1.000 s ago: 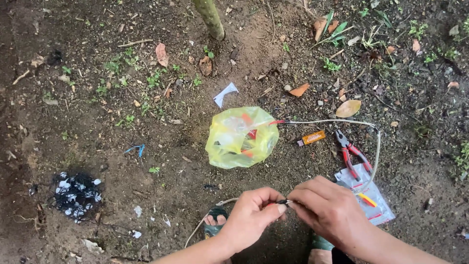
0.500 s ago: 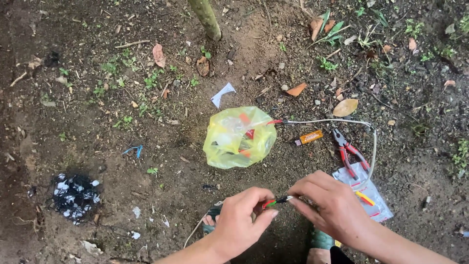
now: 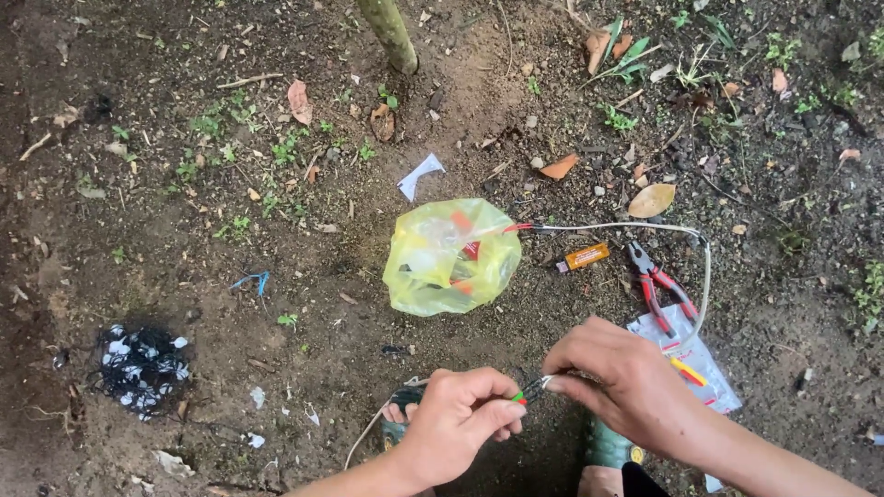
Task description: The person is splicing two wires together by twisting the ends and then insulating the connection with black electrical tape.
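My left hand and my right hand meet low in the head view, both pinching the bared end of a thin grey cable with red and green cores showing between the fingertips. The cable loops up and left across the dirt to a yellow plastic bag holding small orange and red pieces. Red-handled pliers lie just above my right hand, beside a clear plastic packet.
An orange lighter lies between the bag and the pliers. A burnt black patch with white bits is at the left. A thin green stem rises at the top. Dry leaves, weeds and a paper scrap dot the bare soil.
Both hands have stayed together on the cable end. The red and green cores now show between the fingertips. The view has shifted slightly.
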